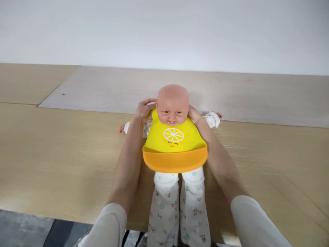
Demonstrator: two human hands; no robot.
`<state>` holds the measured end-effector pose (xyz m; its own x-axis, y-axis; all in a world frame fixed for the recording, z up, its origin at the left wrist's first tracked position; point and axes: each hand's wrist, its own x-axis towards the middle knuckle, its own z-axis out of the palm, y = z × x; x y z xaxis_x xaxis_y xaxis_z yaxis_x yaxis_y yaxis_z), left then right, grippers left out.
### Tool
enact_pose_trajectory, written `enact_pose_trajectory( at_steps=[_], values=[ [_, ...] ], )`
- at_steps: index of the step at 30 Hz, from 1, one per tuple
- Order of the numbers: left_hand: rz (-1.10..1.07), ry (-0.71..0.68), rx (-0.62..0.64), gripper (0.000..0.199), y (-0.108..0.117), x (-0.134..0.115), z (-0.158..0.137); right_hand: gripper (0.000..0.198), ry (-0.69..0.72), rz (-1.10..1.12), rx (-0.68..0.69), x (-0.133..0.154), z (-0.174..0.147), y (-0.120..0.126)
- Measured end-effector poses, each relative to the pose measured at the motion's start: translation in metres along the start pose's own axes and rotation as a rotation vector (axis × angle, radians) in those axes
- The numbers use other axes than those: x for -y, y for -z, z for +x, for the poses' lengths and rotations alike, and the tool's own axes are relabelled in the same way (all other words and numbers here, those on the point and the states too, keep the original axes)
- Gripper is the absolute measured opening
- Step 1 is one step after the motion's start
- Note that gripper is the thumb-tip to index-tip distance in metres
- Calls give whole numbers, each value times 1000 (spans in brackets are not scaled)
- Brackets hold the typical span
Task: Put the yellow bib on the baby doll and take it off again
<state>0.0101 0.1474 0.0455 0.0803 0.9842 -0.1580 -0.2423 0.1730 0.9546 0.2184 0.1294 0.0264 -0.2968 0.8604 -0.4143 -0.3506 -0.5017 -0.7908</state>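
One yellow bib (159, 137) is found in the head view, spread over the front of a doll (173, 96), below its chin, with an orange pocket (174, 162) along the six o'clock edge. Clock positions are taken from the bib, twelve pointing away from the person.

Judged by its smooth, even surface, the bib is probably moulded silicone: light, pliable, slightly tacky and unlikely to break. The pocket holds its curve and looks stiffer than the neck part. The neck edges appear the sensible place to take hold. The doll's head looks hard and smooth, and may roll if pushed.

Grip, left hand (144, 109), between ten and eleven o'clock: thumb and fingers appear clamped on the bib's neck edge beside the head. Grip, right hand (194, 114), between one and two o'clock: fingertips are hidden behind the head; whether apart or together cannot be told.

Obstructions: the head stands between both hands and hides the back of the neck. The doll's sleeved arms (211, 119) reach to nine and two o'clock. Its printed trousers (164, 206) run to six o'clock, past the near edge of the worktop (64, 154). A pale panel (123, 89) lies at twelve o'clock, a white wall (164, 34) beyond; grey floor (23, 228) shows at eight.
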Motion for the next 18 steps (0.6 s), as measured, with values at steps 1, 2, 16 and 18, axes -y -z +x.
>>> enact_pose_trajectory(
  at_steps=[1, 2, 16, 18],
  values=[
    [5, 6, -10, 30, -1, -1, -1, 18, -1, 4, -5, 0, -1, 0],
    [7, 12, -21, 32, -1, -1, -1, 18, 2, 8, -9, 1, -1, -1],
    [-9, -31, 38, 29, 4, -5, 1, 24, -120, -20, -37, 5, -15, -6],
    [-6, -31, 60, 26, 5, -7, -1, 22, -127, -24, -27, 4, -15, -6]
  ],
)
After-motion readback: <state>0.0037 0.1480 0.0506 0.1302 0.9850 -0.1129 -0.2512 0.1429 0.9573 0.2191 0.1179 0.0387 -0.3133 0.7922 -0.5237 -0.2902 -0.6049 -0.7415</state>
